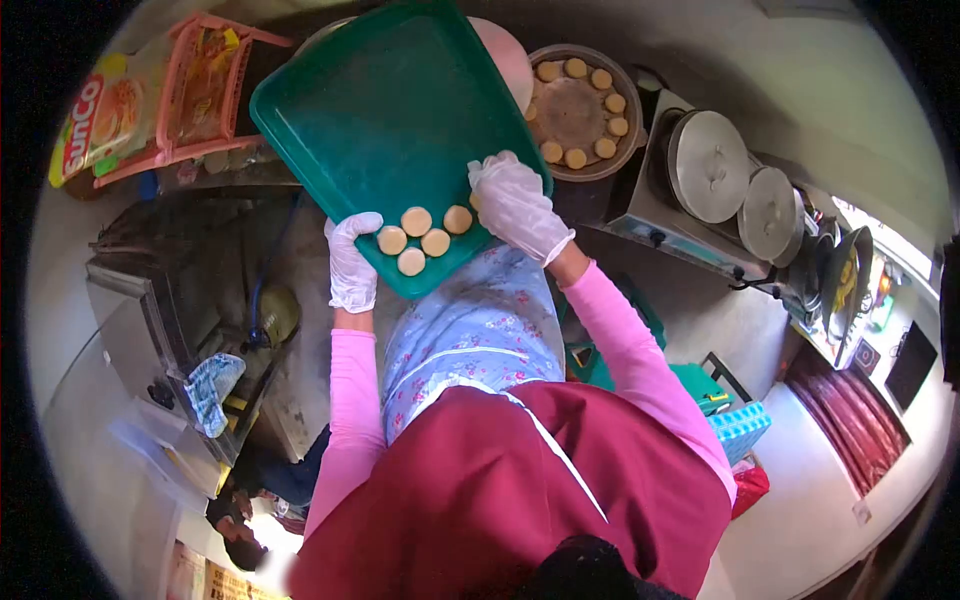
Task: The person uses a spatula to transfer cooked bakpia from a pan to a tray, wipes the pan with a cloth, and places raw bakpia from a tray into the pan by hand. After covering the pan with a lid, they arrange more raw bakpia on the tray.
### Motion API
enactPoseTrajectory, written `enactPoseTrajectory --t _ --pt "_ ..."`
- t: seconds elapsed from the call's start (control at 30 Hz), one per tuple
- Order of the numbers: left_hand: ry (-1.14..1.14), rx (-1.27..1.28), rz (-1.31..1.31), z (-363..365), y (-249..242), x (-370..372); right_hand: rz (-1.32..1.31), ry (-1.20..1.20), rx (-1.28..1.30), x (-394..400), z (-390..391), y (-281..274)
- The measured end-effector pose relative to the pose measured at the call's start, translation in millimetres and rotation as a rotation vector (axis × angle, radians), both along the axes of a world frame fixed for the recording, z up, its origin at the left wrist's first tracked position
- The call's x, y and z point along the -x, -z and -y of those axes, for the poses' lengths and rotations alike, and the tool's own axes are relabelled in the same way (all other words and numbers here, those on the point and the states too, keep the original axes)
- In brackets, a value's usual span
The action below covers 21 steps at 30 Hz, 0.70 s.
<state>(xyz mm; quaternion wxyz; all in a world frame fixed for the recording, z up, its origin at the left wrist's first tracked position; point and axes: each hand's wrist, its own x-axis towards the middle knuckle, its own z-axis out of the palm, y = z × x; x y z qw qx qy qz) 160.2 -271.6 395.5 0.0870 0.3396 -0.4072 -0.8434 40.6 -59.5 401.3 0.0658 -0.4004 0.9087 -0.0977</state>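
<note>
A green plastic tray is tilted in front of me, with several small round pale pastries lying at its near end. My left hand, in a thin clear glove, is closed on the tray's left rim with the thumb over the edge. At the right side of the tray, my gloved right hand has its fingers bunched downward. The edge of one more pastry shows under those fingertips; the rest of it is hidden by the hand.
Behind the tray on the right, a round pan holds a ring of similar pastries. Next to it stands a stove with metal lids. A pink rack is at back left. A person is at lower left.
</note>
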Motion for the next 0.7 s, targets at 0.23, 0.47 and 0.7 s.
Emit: enactPoseTrajectory --t 0.23,0.47,0.7 --pt "0.016 -0.006 -0.003 -1 -8 7 0.121 0.067 0.118 -8 -11 6" --pt "-0.059 -0.067 0.067 28 18 -23 0.659 0.582 0.734 41 -46 -37" --pt "-0.122 -0.105 0.074 28 9 -36 0.236 0.629 0.223 100 -85 76"
